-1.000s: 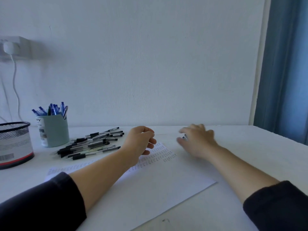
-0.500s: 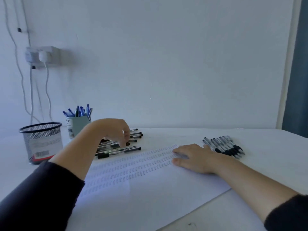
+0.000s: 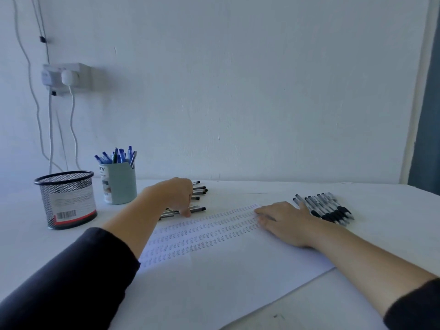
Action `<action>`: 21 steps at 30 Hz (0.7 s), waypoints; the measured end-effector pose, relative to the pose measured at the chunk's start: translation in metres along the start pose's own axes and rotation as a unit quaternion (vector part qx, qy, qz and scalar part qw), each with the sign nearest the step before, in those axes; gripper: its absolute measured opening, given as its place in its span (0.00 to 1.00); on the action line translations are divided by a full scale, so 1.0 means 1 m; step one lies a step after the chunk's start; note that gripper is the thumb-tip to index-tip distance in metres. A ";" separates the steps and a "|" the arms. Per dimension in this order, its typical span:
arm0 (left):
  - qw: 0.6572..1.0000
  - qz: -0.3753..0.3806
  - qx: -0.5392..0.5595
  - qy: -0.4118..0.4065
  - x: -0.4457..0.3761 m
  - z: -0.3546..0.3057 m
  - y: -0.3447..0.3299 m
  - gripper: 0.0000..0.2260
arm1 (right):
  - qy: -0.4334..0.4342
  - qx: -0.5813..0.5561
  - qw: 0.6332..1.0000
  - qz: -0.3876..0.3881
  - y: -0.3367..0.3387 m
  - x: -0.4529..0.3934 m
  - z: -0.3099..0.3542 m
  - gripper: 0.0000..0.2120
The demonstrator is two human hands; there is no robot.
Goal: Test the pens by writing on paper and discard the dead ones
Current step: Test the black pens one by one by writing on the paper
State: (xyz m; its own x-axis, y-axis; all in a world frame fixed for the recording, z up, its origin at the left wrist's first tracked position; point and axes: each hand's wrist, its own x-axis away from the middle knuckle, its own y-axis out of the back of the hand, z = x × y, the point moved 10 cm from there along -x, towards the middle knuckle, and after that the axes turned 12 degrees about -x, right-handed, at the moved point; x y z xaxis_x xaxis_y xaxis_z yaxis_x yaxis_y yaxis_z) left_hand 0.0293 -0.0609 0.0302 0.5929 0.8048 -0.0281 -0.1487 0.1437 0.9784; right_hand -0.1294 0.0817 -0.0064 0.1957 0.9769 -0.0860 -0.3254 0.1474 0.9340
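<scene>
A white sheet of paper [image 3: 214, 272] with rows of small test scribbles lies in front of me. A pile of black pens [image 3: 198, 192] sits beyond its left corner. My left hand [image 3: 175, 196] reaches over that pile, its fingers curled down and pinching the nearest black pen [image 3: 197, 209]. Flat on the paper's far right part rests my right hand [image 3: 285, 222], fingers straight and holding nothing. A neat row of black pens [image 3: 326, 208] lies just right of that hand.
A black mesh bin [image 3: 66, 198] stands at the left of the white table. Beside it is a teal cup [image 3: 120, 184] holding several blue pens. The wall runs close behind, with a socket and cables at the left. A curtain hangs at the far right.
My left hand has dropped lower onto the near edge of the pen pile and closed on one pen. My right hand stays flat on the paper. The view shifted slightly left.
</scene>
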 end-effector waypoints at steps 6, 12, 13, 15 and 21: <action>0.998 -0.057 -0.018 0.006 -0.001 -0.002 0.012 0.05 | -0.006 0.024 1.000 -0.018 0.007 -0.001 -0.008 0.20; 0.963 -0.260 0.070 0.029 0.011 -0.020 0.049 0.02 | -0.020 0.033 0.999 -0.021 0.007 -0.003 -0.016 0.20; 0.952 -0.295 0.077 0.035 0.014 -0.024 0.053 0.04 | -0.019 0.033 0.999 -0.020 0.007 -0.004 -0.017 0.20; 0.932 -0.344 0.101 0.050 0.022 -0.028 0.057 0.04 | -0.018 0.033 0.999 -0.019 0.006 -0.004 -0.017 0.20; 0.925 -0.373 0.007 0.077 0.036 -0.048 0.060 0.19 | -0.016 0.033 0.999 -0.020 0.006 -0.005 -0.018 0.19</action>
State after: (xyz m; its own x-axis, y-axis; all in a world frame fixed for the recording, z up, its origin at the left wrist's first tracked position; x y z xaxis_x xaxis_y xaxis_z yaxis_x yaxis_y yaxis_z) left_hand 0.0038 0.0039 0.0778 0.4059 0.5573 -0.7243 0.2673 0.6855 0.6773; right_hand -0.1493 0.0804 -0.0071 0.2374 0.9647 -0.1139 -0.2551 0.1751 0.9509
